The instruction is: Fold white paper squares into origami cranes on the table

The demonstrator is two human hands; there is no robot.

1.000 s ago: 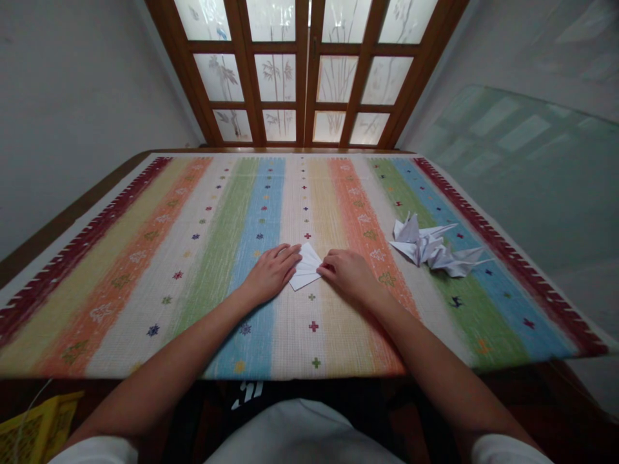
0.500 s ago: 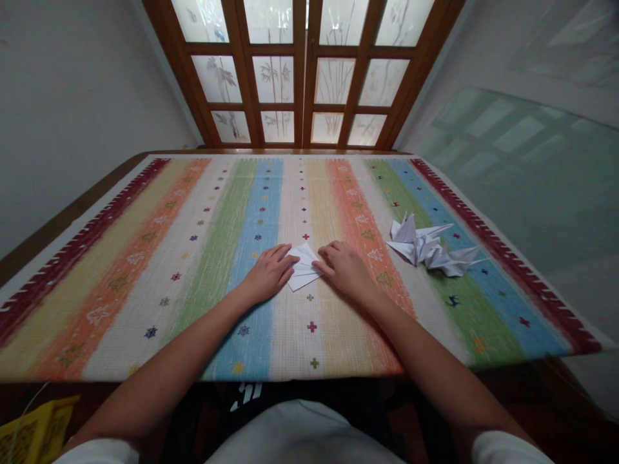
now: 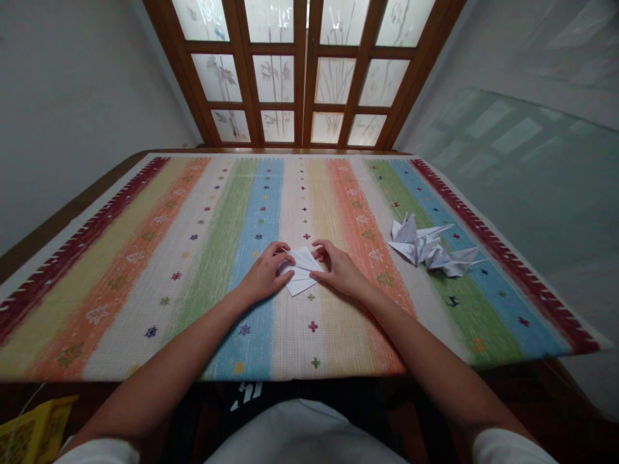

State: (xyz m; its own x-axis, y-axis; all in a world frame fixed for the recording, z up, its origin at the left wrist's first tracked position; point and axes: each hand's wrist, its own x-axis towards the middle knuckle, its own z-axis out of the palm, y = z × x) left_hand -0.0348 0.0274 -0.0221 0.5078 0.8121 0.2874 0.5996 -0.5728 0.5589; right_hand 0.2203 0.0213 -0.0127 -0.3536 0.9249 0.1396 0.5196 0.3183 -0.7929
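- Head view, looking fwd & down at both forearms on a striped mat (image 3: 217,212) covering the surface (image 3: 68,222).
- L hand (image 3: 265,274): fingers curled over the left end of a folded white paper (image 3: 304,274), thumb hidden; can't tell if it's pinching or only resting.
- R hand (image 3: 338,270): loosely open, not pinching, thumb lifted & apart from the fingers; fingertips (image 3: 314,274) at the paper's right side.
- Hands apart, the paper between them.
- Paper: flat on the mat, on the pale stripe w/ small crosses, about mid-width of the surface & nearer the near edge than the far one. Layered, pointed shape, partly under L fingers.
- Paper cranes (image 3: 425,248): white, in a tight cluster right of R hand, well apart from it, on the green & blue stripes toward the surface's right edge. Exact count unclear.
- Far edge: wood-framed doors (image 3: 278,71) w/ frosted, bamboo-pattern panes.
- Right of the surface: big glass pane (image 3: 512,174), tilted.
- Below the near edge: yellow item (image 3: 41,422) at left corner, type unclear; person's white shirt (image 3: 300,438) at bottom.
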